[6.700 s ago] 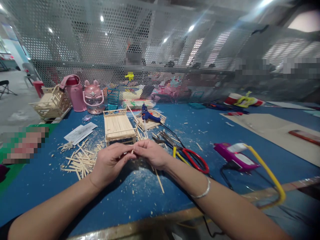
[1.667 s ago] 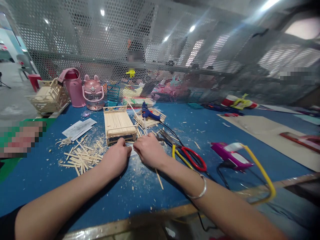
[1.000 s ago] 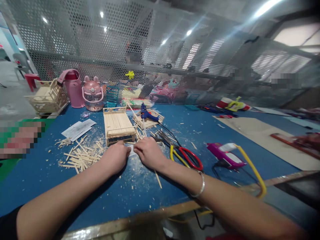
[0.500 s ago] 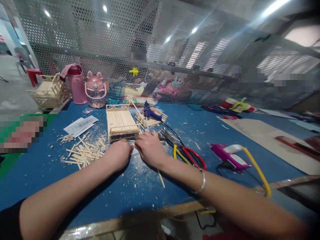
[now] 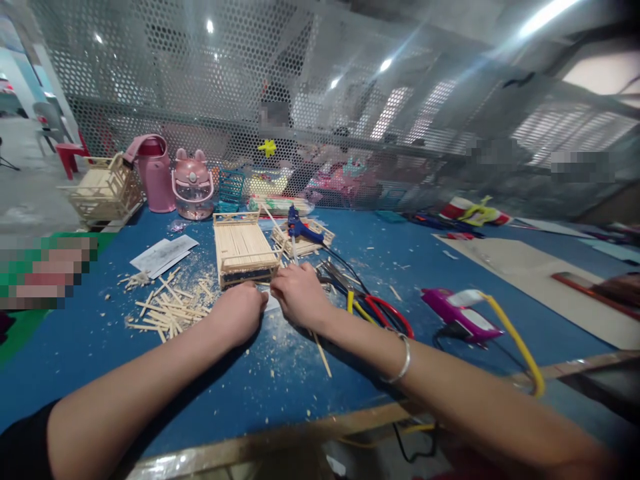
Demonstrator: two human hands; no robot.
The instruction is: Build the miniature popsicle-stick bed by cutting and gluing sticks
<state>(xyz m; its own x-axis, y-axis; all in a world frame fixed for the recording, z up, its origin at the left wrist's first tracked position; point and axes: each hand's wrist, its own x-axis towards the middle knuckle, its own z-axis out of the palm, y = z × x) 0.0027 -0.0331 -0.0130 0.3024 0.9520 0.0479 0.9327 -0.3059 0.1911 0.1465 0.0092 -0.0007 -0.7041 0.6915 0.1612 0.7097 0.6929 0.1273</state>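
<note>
Your left hand (image 5: 240,312) and right hand (image 5: 300,295) rest knuckles up on the blue desk (image 5: 280,380) in the middle of the frame. Their fingers are curled down and the two hands almost meet. A pale piece (image 5: 271,304) shows in the narrow gap between them, but your fingers hide it, so you cannot tell whether either hand is clamped on it. The stick bed (image 5: 243,247) stands just above your left hand, nearly touching its knuckles. Loose sticks (image 5: 167,310) lie scattered to the left of that hand, and one stick (image 5: 321,351) juts out from under your right wrist, which wears a bracelet (image 5: 400,360). Red scissors (image 5: 393,315) lie just right of your right hand, and a purple tool (image 5: 460,315) sits farther right. A blue glue gun (image 5: 300,229) rests above, beside the bed.
</note>
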